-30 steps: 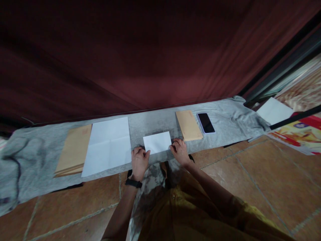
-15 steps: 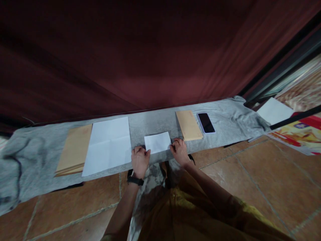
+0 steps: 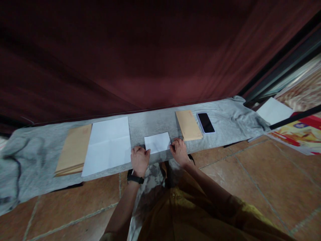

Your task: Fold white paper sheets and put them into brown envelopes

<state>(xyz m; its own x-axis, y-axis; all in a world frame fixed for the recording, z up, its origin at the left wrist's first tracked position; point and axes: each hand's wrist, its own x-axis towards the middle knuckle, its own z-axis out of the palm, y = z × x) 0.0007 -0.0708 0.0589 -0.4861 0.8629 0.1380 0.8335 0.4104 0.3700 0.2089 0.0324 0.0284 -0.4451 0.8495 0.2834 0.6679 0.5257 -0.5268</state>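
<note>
Small white paper (image 3: 157, 143) is lying flat near the front edge of a long, narrow tabletop (image 3: 152, 121), which a rumpled grey cloth (image 3: 228, 112) is covering. The paper is resting between a person's 2 bare hands, seen from above. The left hand (image 3: 140, 161) is resting at the paper's left side, its fingers bending and its thumb reaching toward the lower left corner. The right hand (image 3: 179, 150) is resting at the opposite side, its fingers curling close against the edge. Whether either hand's fingers are pinching the paper or merely touching it, the view is not showing clearly enough to tell. A black band (image 3: 135, 179) is circling the left wrist.

To the left of the left hand, a large white sheet (image 3: 107, 147) with faint creases is lying flat, and beyond it a stack of brown envelopes (image 3: 74, 149) is lying along its far side. Just beyond the right hand, a smaller brown envelope pile (image 3: 188, 125) is lying at a slant, with a dark-screened phone (image 3: 206, 123) resting beside it. Behind the tabletop, a dark red curtain (image 3: 160, 67) is hanging; below, brown floor tiles (image 3: 238, 174) are showing.
</note>
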